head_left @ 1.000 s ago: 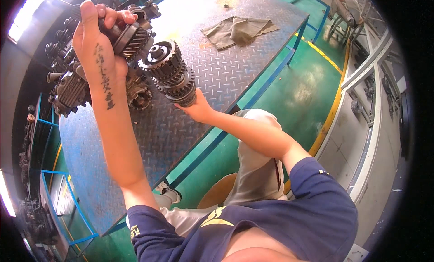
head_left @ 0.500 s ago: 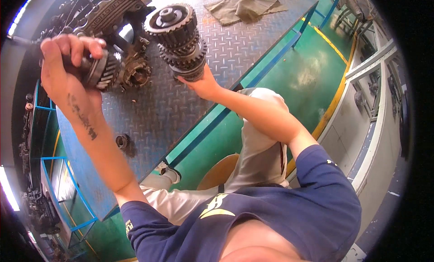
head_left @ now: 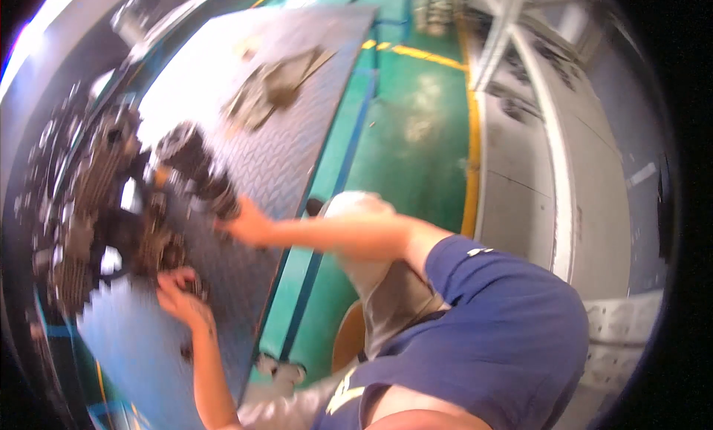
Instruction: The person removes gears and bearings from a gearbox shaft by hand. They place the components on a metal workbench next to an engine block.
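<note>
Geared shaft (head_left: 194, 163) tilts over the ridged metal table (head_left: 290, 159), near dark machine parts (head_left: 104, 163) massed at the left. Beyond it lies a crumpled cloth (head_left: 273, 88). From where I stand, the right hand (head_left: 251, 223) grips the shaft's near end; the left hand (head_left: 178, 295) is at a small dark part (head_left: 197, 287) — gripping it or not, I cannot tell.

A metal table (head_left: 290, 148) with a raised tread pattern stretches from the upper middle of the frame to the lower left, bluish toward its lower end. A crumpled drab cloth (head_left: 278, 92) lies in its upper part; blurred dark metal parts (head_left: 111, 170) crowd its left side, and a small dark piece (head_left: 187, 350) sits lower left.
</note>
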{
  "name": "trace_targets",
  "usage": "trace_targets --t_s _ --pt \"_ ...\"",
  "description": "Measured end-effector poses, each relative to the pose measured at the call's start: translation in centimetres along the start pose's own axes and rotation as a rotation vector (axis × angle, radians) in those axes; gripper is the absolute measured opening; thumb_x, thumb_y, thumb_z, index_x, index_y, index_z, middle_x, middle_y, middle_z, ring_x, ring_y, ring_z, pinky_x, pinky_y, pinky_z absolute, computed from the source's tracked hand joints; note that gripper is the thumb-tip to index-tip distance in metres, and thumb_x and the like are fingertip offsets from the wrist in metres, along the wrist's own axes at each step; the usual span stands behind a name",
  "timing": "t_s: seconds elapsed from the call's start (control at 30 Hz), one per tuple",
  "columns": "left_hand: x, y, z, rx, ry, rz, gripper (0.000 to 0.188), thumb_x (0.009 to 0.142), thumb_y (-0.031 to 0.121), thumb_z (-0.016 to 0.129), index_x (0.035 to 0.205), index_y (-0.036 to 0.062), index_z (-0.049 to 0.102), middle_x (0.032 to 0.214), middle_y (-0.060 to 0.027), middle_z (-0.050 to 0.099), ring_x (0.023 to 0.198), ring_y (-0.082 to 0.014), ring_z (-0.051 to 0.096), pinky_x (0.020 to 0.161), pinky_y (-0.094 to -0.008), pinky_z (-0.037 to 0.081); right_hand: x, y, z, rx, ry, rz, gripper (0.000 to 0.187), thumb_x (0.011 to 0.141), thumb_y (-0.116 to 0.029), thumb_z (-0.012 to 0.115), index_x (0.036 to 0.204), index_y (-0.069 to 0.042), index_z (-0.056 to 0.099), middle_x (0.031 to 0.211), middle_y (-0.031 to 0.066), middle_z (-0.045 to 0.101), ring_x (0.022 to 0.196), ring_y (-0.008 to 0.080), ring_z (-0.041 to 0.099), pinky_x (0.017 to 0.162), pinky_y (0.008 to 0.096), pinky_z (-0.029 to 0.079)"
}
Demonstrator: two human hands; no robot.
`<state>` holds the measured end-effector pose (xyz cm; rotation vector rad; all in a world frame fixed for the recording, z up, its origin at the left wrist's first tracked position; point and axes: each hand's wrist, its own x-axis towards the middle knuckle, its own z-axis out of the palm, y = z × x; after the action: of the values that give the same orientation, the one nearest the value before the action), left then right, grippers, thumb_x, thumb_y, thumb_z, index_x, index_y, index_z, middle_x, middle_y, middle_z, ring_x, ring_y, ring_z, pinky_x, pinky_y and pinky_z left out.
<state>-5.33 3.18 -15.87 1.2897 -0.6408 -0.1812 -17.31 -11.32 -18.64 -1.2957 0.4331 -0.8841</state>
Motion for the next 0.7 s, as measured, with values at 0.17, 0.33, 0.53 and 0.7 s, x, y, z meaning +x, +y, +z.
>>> trace_targets --t_s 0.17,0.33,0.53,0.7 --pt "-0.8 -4.4 -1.7 0.079 -0.051 -0.028 0.039 0.096 0.030 0.044 0.067 0.0057 0.036 0.059 -0.0045 0.043 0.059 -0.0157 0.047 0.058 -0.0305 0.037 -0.6 0.2 -0.3 0.170 0.158 -0.181 0.020 0.077 -0.014 0.069 0.089 -0.002 0.059 0.070 0.0027 0.057 0.059 0.0071 0.047 0.056 0.0256 0.040" --pt "-0.8 -7.0 -2.2 0.127 -0.070 0.014 0.039 0.097 0.030 0.042 0.069 0.0042 0.036 0.059 -0.0054 0.044 0.058 -0.0166 0.049 0.058 -0.0309 0.037 -1.0 0.7 -1.7 0.108 -0.002 -0.225 0.018 0.077 -0.014 0.070 0.085 -0.002 0.059 0.068 0.0014 0.055 0.059 0.0060 0.046 0.055 0.0255 0.039" --pt "-0.5 -7.1 -3.3 0.157 -0.087 0.002 0.030 0.097 0.023 0.044 0.078 0.0006 0.041 0.065 -0.0044 0.042 0.062 -0.0148 0.047 0.062 -0.0278 0.040 -1.0 0.8 -0.3 0.041 -0.061 -0.307 0.022 0.077 -0.009 0.069 0.094 0.002 0.060 0.083 0.0094 0.064 0.079 0.0085 0.050 0.074 0.0296 0.044" --pt "-1.4 -7.7 -3.3 0.148 -0.153 0.058 0.020 0.096 0.016 0.043 0.084 -0.0005 0.043 0.074 -0.0073 0.048 0.073 -0.0146 0.049 0.072 -0.0284 0.041 -0.6 1.3 -0.5 0.016 -0.150 -0.351 0.021 0.077 -0.007 0.068 0.093 0.004 0.061 0.083 0.0093 0.064 0.079 0.0074 0.049 0.073 0.0289 0.044"
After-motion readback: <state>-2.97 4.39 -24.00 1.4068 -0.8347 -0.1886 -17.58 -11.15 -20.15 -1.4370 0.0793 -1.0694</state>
